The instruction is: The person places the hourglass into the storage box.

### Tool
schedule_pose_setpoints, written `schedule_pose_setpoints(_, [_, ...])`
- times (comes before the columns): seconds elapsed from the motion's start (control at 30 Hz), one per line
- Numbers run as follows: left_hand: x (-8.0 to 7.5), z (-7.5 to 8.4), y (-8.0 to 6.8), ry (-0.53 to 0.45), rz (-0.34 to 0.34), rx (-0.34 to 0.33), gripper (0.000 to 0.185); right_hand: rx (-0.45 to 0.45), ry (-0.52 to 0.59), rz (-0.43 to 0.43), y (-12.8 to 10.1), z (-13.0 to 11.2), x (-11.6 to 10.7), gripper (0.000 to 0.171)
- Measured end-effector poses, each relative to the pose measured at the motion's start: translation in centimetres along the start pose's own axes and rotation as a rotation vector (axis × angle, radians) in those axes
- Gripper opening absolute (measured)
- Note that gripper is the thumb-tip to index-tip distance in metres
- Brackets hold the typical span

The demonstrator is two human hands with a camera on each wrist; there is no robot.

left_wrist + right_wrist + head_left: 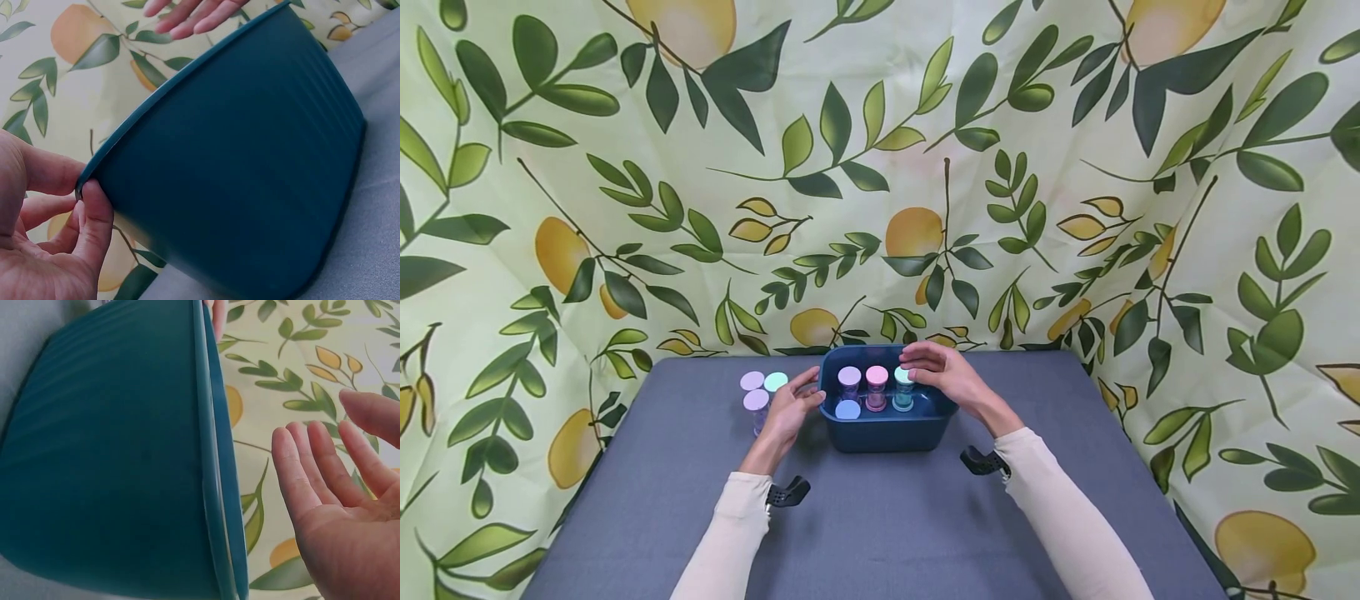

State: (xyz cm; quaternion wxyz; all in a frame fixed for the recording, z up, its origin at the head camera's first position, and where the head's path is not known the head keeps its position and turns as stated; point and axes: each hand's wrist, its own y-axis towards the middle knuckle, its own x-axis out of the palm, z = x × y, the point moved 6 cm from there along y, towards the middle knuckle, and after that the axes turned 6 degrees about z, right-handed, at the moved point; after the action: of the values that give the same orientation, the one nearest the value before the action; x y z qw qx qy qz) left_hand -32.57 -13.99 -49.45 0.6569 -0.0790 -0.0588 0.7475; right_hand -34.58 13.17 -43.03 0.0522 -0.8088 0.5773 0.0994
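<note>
The left hand (786, 414) rests at the left rim of the dark teal tub (887, 433) — thumb and a fingertip (94, 215) pinch the rim's edge, the other fingers loose. The right hand (943, 375) hovers over the tub's right side, fingers (300, 469) straight and spread, holding nothing, just above a teal-lidded jar (903, 388). The tub stands mid-table (880, 533) with four lidded jars inside — three more jars (760, 390) stand just left of it.

Basin (887, 433): I see it dark teal, upright, at table centre.
Teal-lidded jar (903, 388): upright inside, at basin's 2 o'clock.
</note>
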Motion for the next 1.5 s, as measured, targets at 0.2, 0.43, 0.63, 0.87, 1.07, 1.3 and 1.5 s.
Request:
schedule_pose_setpoints(0.2, [0.0,0.0,0.0,0.001,0.002,-0.003,0.052,-0.029,0.032,0.056,-0.7,0.2,-1.4,0.047])
schedule_pose_setpoints(0.43, [0.0,0.0,-0.1,0.004,0.0,-0.001,0.052,-0.037,0.06,0.142,-1.6,0.7,-3.3,0.045])
schedule_pose_setpoints(0.63, [0.1,0.1,-0.1,-0.001,0.002,0.005,0.052,-0.031,0.08,0.216,-2.3,1.1,-4.9,0.042])
schedule_pose_setpoints(0.87, [0.1,0.1,-0.1,-0.003,0.003,0.003,0.052,0.007,0.057,0.303,-2.9,2.0,-6.4,0.044])
schedule_pose_setpoints(1.07, [0.1,-0.1,0.1,0.0,0.0,0.004,0.052,0.066,0.023,0.336,-3.1,3.1,-7.1,0.045])
schedule_pose_setpoints(1.3, [0.0,0.0,0.1,0.001,0.002,0.009,0.053,0.126,0.015,0.317,-3.2,4.5,-7.0,0.049])
schedule_pose_setpoints(1.5, [0.0,0.0,0.0,-0.003,0.0,0.004,0.053,0.167,0.027,0.288,-3.2,5.5,-6.6,0.048])
